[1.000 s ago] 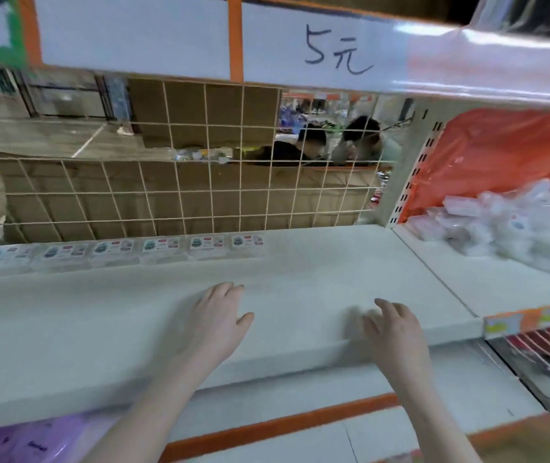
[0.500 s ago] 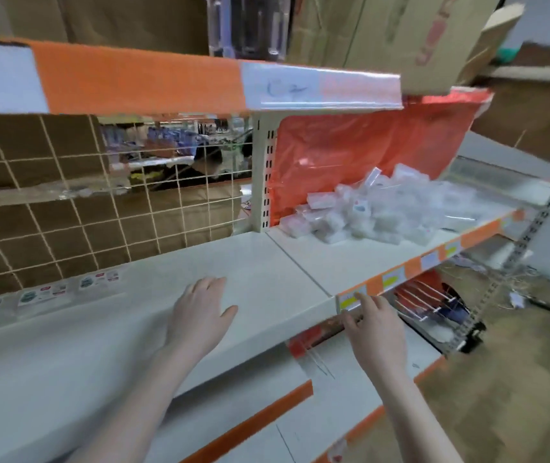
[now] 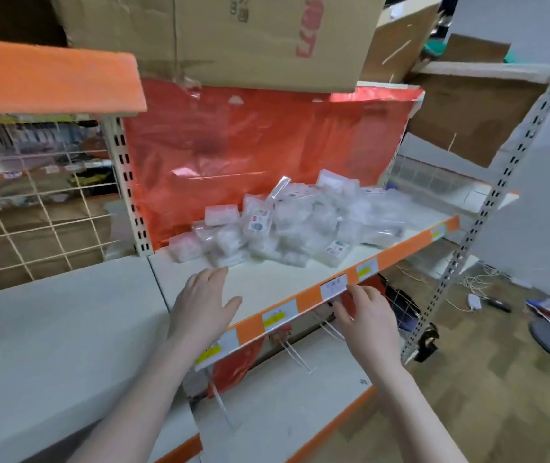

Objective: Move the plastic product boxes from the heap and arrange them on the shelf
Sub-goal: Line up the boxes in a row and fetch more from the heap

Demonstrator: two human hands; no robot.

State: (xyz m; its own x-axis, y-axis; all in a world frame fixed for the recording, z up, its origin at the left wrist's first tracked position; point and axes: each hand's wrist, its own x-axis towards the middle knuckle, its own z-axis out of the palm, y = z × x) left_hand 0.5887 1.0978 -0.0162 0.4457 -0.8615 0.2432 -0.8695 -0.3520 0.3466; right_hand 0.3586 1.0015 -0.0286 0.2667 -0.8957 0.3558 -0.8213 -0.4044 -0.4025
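A heap of clear plastic product boxes [image 3: 295, 225] lies on the right white shelf [image 3: 267, 282], against a red plastic sheet. My left hand [image 3: 202, 304] hovers flat over that shelf's front left part, fingers straight, a short way in front of the heap and holding nothing. My right hand [image 3: 365, 315] is at the shelf's orange front edge, fingertips near a white price label, holding nothing. The left white shelf [image 3: 56, 332] is bare in the part that shows.
Cardboard cartons [image 3: 233, 35] sit on the top above the heap. A wire grid back [image 3: 33, 212] stands behind the left shelf. Metal display hooks [image 3: 295, 354] stick out under the right shelf. A slotted upright [image 3: 480, 222] stands at the right, with cables on the floor.
The view has swung right from the left shelf with its row of boxes to the heap. Both hands have moved right, and the left one is now over the right shelf.
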